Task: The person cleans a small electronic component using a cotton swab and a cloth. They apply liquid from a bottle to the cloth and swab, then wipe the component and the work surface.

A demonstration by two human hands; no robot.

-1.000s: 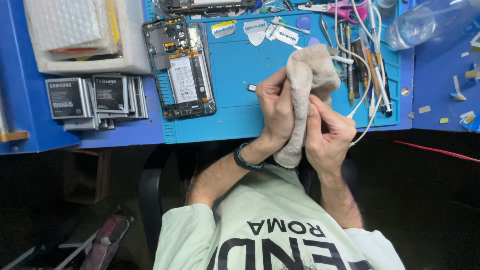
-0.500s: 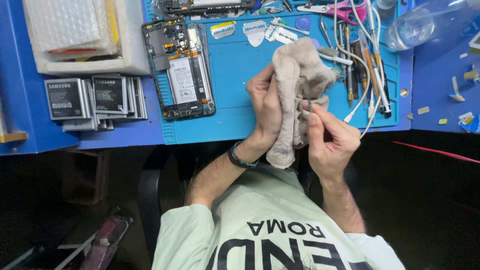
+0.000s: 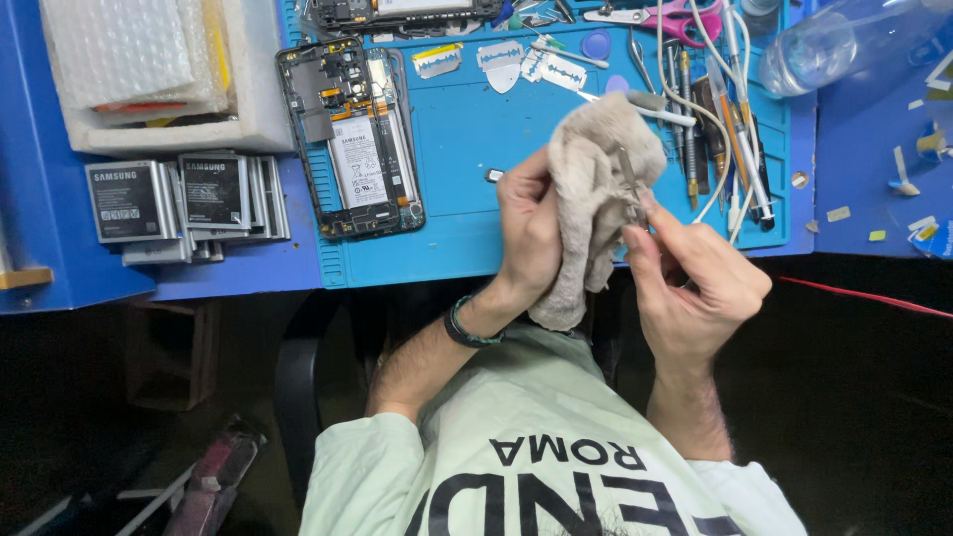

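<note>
Two bare hands met over the near edge of the blue work mat. The left hand was closed around a crumpled beige cloth, thumb and fingers wrapped over its left side, holding it up above the mat. The cloth hung down from the hand to just above the person's pale green shirt. The right hand pinched a pair of thin metal tweezers between thumb and fingertips, fingers together on the lower end. The tweezers lay against the cloth, tips pointing up and away; whether the cloth was folded around the tips could not be told.

A dark band sat on the left wrist.

On the mat, left of the hands, lay an opened phone with its back off and the battery showing. Several flat grey batteries were stacked on the blue table beside the mat. A white tray with bubble wrap stood behind them. Right of the cloth lay a row of hand tools and white cables. A clear plastic bottle lay at the far right.
</note>
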